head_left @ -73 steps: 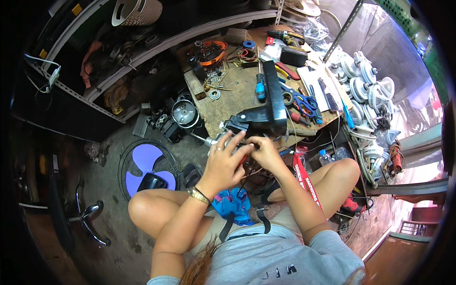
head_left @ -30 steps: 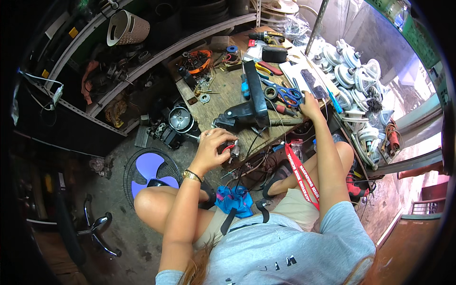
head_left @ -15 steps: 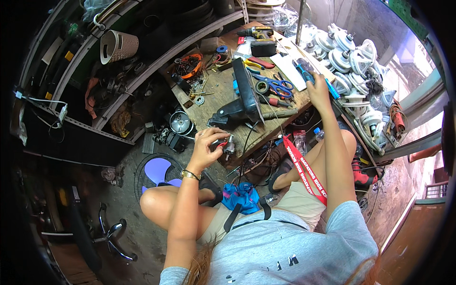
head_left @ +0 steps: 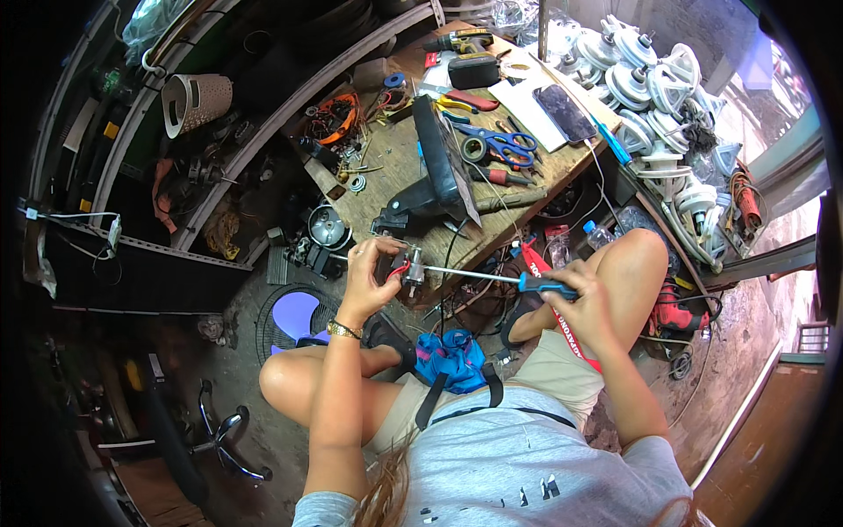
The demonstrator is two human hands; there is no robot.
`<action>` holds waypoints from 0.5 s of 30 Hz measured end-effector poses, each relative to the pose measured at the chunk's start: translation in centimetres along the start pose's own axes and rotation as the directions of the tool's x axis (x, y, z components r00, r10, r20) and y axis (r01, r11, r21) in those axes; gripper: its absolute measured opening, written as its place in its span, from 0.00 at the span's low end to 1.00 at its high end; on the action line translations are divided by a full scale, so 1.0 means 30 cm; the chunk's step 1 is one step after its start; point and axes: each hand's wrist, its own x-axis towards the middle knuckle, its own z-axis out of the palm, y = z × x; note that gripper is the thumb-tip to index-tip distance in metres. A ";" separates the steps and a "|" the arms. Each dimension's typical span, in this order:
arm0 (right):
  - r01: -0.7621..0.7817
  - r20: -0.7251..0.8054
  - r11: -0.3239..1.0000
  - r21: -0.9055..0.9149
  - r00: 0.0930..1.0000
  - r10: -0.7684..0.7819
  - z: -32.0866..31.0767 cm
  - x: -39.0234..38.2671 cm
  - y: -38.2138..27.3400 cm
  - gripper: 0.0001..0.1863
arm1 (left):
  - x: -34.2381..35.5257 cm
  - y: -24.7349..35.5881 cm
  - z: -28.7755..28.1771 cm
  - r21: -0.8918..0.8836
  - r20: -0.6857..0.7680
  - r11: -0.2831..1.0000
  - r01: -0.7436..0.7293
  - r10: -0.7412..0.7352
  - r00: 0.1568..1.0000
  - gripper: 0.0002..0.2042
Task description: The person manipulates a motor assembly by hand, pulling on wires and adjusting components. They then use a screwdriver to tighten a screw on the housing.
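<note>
While gripping: left hand (head_left: 373, 272) on small motor (head_left: 409, 263), right hand (head_left: 575, 303) on screwdriver (head_left: 527, 283).

Dark-screened phone (head_left: 566, 112) lay flat on white paper sheet (head_left: 525, 104) at the worktop's (head_left: 399, 167) far right; black flat monitor (head_left: 442, 162) stood mid-worktop, screen side edge-on, unreadable; clear plastic bottle (head_left: 599, 235) sat under the edge
</note>
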 end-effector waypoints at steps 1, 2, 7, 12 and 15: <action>-0.012 0.011 0.999 0.030 1.000 0.012 0.031 -0.007 0.015 0.18 | 0.002 0.002 -0.002 -0.002 0.005 1.000 -0.009 0.009 1.000 0.16; -0.022 0.013 0.999 0.038 1.000 0.022 0.052 -0.009 0.013 0.18 | 0.004 0.002 -0.004 -0.006 0.009 1.000 -0.017 0.017 1.000 0.16; -0.020 -0.006 0.998 0.053 1.000 0.020 0.116 -0.005 0.012 0.18 | 0.012 0.015 -0.010 -0.009 0.014 1.000 -0.010 0.011 1.000 0.16; -0.026 -0.005 0.998 0.062 1.000 0.027 0.124 0.001 0.013 0.18 | 0.009 0.014 -0.009 -0.016 0.009 1.000 -0.015 0.016 1.000 0.16; -0.032 0.003 0.997 0.064 1.000 0.031 0.126 0.004 0.010 0.18 | 0.009 0.016 -0.011 -0.021 0.015 1.000 -0.012 0.012 1.000 0.16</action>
